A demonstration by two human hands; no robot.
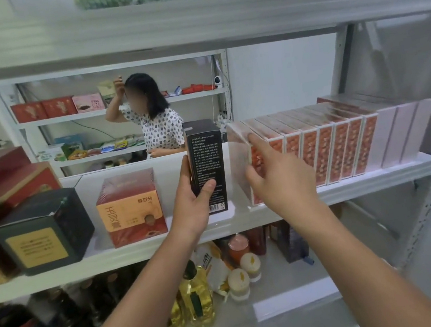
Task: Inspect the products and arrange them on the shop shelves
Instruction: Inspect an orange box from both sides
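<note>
The fingers of our left hand curl round the lower part of a tall black cardboard box with white print, holding it upright at the white metal shelf. Our right hand lays spread, straight fingers against the leftmost of a row of slim red-orange cartons, just right of the black box. Farther left stands a squat red-and-orange carton.

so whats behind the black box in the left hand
Behind the black box, gripped by the left hand, stands the shelf's white back panel, and beyond it a person in a patterned shirt. The box hides part of that person and the panel.
</note>
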